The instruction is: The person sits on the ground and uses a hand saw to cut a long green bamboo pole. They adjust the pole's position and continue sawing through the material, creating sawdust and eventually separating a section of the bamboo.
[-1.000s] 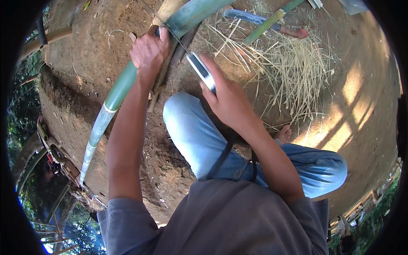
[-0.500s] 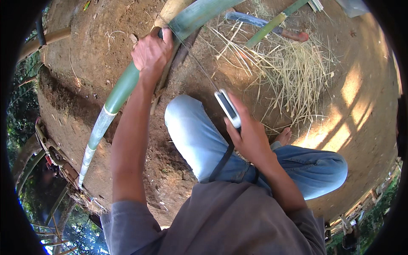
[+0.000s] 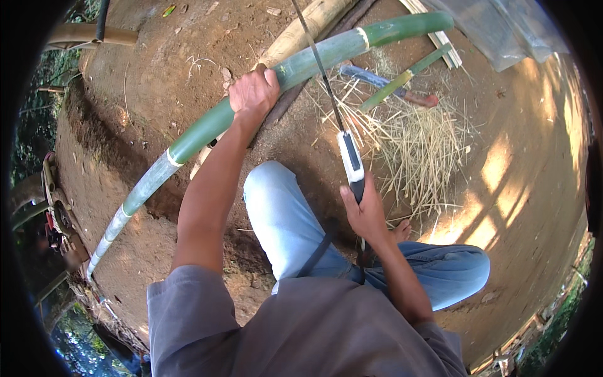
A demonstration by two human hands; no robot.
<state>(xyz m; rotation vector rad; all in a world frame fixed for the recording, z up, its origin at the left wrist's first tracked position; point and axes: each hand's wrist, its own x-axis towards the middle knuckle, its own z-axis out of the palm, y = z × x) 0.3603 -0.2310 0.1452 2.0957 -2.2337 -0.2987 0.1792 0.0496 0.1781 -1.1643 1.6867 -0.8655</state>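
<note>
Here, a smooth, jointed green bamboo pole [image 3: 207,129] lies across a pale, rounded log [image 3: 322,19]. Left fingers [image 3: 271,78] curl closed over the pole; right fingers [image 3: 347,196] clasp a slender-bladed metal saw [image 3: 345,142] by its white-and-black handle [image 3: 353,164].

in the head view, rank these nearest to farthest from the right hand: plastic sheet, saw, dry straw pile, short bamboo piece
1. Saw: held in the right hand.
2. Dry straw pile: on the ground, ahead and to the right.
3. Short bamboo piece: beyond most of the straw.
4. Plastic sheet: farthest, toward the upper right edge.
</note>
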